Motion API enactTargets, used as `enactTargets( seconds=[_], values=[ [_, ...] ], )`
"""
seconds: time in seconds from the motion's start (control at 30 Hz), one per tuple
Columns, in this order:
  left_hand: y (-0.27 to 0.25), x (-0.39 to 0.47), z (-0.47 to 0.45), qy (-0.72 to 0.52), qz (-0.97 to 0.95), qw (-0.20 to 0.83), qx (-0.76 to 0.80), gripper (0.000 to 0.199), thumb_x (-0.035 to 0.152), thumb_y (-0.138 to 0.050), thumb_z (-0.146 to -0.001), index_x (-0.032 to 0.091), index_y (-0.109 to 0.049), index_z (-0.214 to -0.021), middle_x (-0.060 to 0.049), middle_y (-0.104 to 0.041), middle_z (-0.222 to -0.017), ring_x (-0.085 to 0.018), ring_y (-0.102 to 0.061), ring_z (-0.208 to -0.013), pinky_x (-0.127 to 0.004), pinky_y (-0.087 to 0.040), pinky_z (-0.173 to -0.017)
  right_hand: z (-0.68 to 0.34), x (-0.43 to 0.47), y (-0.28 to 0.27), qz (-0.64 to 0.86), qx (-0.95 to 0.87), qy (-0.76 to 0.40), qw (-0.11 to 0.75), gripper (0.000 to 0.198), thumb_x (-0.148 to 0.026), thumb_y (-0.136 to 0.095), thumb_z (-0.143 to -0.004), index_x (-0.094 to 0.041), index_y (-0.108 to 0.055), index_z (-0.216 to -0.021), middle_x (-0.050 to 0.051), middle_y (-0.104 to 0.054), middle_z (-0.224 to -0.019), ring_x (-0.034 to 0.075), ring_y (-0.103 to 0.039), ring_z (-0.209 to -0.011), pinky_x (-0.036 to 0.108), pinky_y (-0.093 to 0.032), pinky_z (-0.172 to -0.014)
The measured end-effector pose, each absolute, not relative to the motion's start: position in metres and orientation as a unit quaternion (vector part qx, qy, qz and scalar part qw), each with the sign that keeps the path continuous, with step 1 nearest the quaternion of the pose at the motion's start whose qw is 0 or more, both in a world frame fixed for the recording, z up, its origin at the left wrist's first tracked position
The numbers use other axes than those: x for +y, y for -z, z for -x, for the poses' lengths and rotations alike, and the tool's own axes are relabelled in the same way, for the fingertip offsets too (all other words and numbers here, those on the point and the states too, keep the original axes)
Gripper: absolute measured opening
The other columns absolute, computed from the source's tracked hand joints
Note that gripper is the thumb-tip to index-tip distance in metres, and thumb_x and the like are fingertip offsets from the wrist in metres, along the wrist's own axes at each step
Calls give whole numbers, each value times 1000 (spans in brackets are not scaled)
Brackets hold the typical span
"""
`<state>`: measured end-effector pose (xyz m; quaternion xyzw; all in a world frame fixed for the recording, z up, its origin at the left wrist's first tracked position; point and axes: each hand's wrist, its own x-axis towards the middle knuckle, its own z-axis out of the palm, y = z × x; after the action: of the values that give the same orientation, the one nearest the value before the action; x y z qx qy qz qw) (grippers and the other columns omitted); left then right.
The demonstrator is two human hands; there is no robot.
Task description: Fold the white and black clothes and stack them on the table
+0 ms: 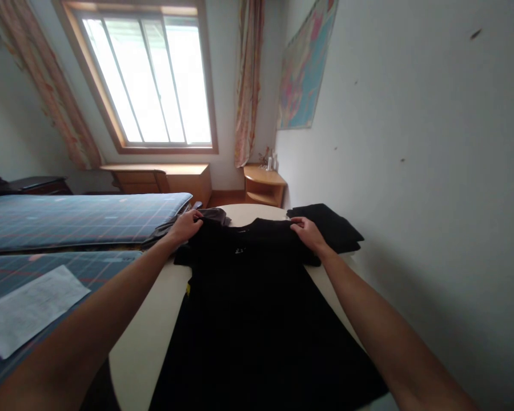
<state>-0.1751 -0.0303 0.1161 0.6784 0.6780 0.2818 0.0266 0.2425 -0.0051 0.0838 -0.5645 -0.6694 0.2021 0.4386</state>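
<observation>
A black T-shirt (257, 319) lies spread over a pale round-ended table (149, 325), its neckline at the far end and its hem toward me. My left hand (187, 225) pinches the shirt at its left shoulder. At the opposite shoulder, my right hand (308, 231) grips the cloth between thumb and fingers. Small light marks show on the chest below the collar, too small to read. A folded black garment pile (329, 225) rests just beyond my right hand. Behind my left hand is a dark greyish cloth (216, 216).
Left of the table stand blue plaid mattresses (89, 220), with a white sheet of paper (34, 308) on the nearer one. A white wall (432, 200) runs along the right. A wooden corner shelf (263, 180) and a low wooden desk (188, 177) stand beneath the window.
</observation>
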Motion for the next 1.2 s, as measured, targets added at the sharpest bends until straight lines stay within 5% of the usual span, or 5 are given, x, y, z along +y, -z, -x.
enactTargets(
  seconds=[0.4,0.53,0.7,0.9,1.2],
  values=[
    [-116,-17,212,-220,-714,102,656,12,29,-63,-68,21,-60,-77,1,-64,-65,-18,-65,-65,-26,-49,-63,-246,20,-111,605,-741,-122,263,21,-34,-69,-82,-18,-78,-91,7,-77,-89,22,-70,-86,27,-50,-79],
    [-136,7,205,-296,-655,84,690,17,30,-57,-79,19,-58,-92,-2,-70,-80,-18,-69,-69,-26,-52,-65,-239,47,-135,637,-716,-58,280,20,-37,-71,-79,-20,-78,-89,7,-76,-87,22,-69,-85,30,-51,-80],
    [-143,40,184,-306,-660,-18,686,30,26,-50,-87,15,-57,-113,-10,-69,-112,-21,-66,-104,-31,-50,-91,-216,86,-148,630,-661,-63,402,28,-32,-56,-90,-15,-70,-107,10,-74,-96,20,-70,-85,32,-52,-85],
    [-105,28,152,-210,-713,-40,668,63,27,-64,-79,13,-44,-137,-18,-38,-152,-32,-35,-141,-41,-33,-112,-187,93,-110,543,-763,-50,348,49,-19,-54,-87,-12,-49,-135,16,-47,-145,22,-41,-137,34,-34,-113],
    [-73,-34,146,-128,-643,-116,746,36,32,-44,-91,11,-53,-119,-24,-59,-122,-39,-57,-116,-47,-48,-89,-158,8,-40,507,-835,-25,210,42,-40,-44,-98,-17,-57,-130,14,-46,-147,23,-43,-135,38,-31,-113]
  ],
)
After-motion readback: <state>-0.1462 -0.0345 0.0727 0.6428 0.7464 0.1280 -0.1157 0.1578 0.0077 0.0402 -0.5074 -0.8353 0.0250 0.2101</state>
